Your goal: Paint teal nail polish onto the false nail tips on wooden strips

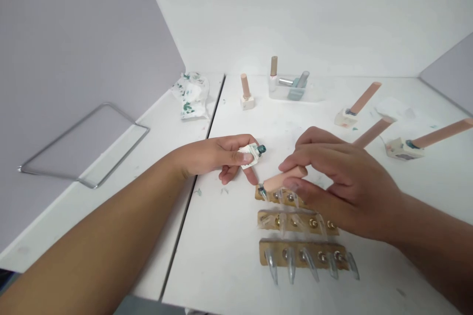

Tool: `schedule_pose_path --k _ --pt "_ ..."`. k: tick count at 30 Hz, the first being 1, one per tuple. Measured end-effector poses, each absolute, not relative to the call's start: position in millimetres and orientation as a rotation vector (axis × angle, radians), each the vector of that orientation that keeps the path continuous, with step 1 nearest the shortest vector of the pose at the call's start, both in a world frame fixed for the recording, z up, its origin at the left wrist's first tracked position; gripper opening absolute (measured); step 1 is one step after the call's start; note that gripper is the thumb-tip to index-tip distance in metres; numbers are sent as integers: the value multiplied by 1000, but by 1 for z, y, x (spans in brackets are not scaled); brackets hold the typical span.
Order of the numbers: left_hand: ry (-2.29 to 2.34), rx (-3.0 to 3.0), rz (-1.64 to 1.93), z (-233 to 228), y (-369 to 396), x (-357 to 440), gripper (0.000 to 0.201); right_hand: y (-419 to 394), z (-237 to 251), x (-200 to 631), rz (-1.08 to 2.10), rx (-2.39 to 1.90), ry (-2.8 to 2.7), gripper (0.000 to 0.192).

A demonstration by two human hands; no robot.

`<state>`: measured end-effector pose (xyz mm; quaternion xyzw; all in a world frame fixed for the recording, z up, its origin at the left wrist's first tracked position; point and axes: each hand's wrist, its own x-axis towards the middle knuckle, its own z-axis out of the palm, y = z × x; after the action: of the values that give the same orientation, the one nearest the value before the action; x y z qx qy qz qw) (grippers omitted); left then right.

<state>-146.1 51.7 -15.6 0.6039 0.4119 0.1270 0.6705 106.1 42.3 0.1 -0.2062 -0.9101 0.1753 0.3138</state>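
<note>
Head view: right hand (332,182) grips the brush handle (286,178), its long axis pointing toward eight o'clock at the top nail strip (275,197); left hand (218,156) pinches the bottle (253,154) at eleven o'clock.

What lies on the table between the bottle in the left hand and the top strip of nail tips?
In the head view, only bare white table with small paint flecks separates the bottle from the top strip of nail tips.

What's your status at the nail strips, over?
Left hand grips small polish bottle. Right hand holds brush cap, tip at top nail strip. Two more strips below; nothing blocking.
</note>
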Motion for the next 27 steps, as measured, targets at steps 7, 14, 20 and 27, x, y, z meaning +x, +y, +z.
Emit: schedule_pose_path --k 7,14,20,27 --pt "907 1362 277 -16 52 -146 32 41 3 108 366 -598 -2402 9" --pt "910 1348 286 -19 52 -147 36 44 1 109 404 -593 -2449 11" --pt "901 1365 275 -19 52 -147 31 48 2 111 545 -565 -2426 13" --pt "901 1371 270 -17 53 -146 29 53 -1 115 603 -634 -2406 9"
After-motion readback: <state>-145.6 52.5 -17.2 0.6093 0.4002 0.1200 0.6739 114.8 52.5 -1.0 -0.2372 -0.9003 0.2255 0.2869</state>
